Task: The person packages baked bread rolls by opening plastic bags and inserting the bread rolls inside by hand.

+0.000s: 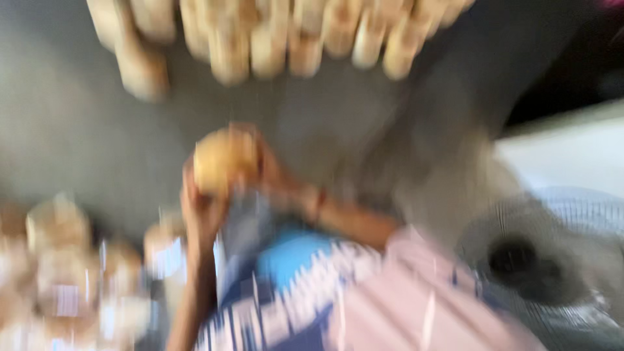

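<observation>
View heavily blurred. Both hands meet at centre frame around a rounded, tan, matte lump: the left hand cups it from below, the right hand closes on its side. It is held above the grey floor. A row of pale cylindrical pieces stands beyond; clear-wrapped tan bundles lie at left. A wire fan grille sits at right.

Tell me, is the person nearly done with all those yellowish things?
Hard to say, the picture is very blurred. Rows of tan pieces already lie on the grey floor. Both hands, left hand and right hand, hold one round yellowish lump. More pale bundles sit beside them.
</observation>
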